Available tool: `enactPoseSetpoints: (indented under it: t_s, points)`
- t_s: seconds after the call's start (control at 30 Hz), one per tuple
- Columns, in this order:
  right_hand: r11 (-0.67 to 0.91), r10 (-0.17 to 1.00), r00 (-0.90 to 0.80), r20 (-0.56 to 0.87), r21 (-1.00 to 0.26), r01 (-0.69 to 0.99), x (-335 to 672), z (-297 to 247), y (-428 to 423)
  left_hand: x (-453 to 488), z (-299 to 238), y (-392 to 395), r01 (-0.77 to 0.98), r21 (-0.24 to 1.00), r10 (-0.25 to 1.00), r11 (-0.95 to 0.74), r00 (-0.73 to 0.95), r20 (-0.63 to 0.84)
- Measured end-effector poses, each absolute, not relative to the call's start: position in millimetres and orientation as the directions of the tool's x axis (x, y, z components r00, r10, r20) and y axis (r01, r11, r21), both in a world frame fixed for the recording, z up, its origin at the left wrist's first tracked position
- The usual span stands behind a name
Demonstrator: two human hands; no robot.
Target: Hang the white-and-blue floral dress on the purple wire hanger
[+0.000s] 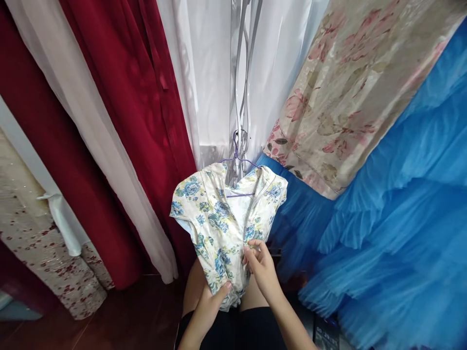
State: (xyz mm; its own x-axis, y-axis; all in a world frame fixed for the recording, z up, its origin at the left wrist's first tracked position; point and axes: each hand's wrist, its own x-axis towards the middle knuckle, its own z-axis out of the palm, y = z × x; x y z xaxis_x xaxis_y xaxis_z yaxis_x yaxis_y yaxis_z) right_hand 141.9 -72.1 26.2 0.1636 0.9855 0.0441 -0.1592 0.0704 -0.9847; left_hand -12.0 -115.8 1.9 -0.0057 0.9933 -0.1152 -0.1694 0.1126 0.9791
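Observation:
A white dress [207, 214] with blue flowers and short sleeves hangs in front of me on a thin purple hanger [236, 154]. Its neckline is parted down the middle, with a zipper [249, 212] along the opening. My right hand [260, 260] pinches at the lower end of that opening; the zipper pull itself is hidden by the fingers. Lower down, my left hand [215, 296] grips the dress near its lower part, thumb on top and the other fingers hidden behind the cloth.
Dark red curtains [134, 97] and pale drapes hang on the left. White cloth [207, 73] is behind the hanger, with several grey straps [239, 92]. To the right hang a flowered garment [328, 107] and blue ruffled tulle [412, 228]. A phone-like screen [326, 335] lies low on the right.

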Motion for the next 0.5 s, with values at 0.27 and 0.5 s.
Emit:
enactPoseSetpoints:
  t_s: [0.27,0.5]
  points:
    - [0.073,0.995,0.035,0.089,-0.946,0.317,163.2,42.5,-48.3,-6.7,-13.6,-119.1,-0.139,0.984,0.992,0.112,0.079,-0.102]
    - [0.107,0.989,0.040,0.140,-0.883,0.457,149.9,39.2,-48.9,0.3,-23.2,-115.5,-0.096,0.995,0.991,0.025,0.137,-0.011]
